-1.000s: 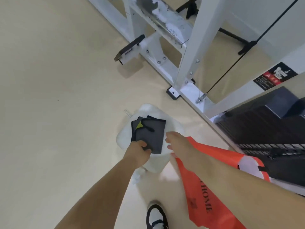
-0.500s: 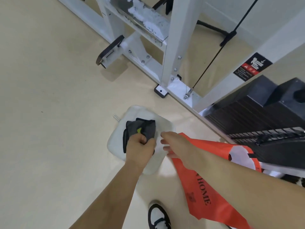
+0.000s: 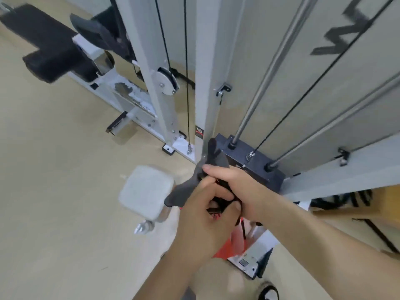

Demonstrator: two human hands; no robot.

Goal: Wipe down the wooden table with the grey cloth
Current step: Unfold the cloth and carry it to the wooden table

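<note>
The cloth [image 3: 184, 192] is up in the air, bunched between both hands, in front of the weight stack [image 3: 255, 167]. The left hand [image 3: 203, 221] has its fingers curled round the lower fold. The right hand [image 3: 236, 187], pressed close against it, pinches the upper part under the thumb (something black and red sits in there too, too blurred to name). A white stool [image 3: 145, 191] stands just to the left, and an orange bag [image 3: 236, 241] shows below the hands.
</note>
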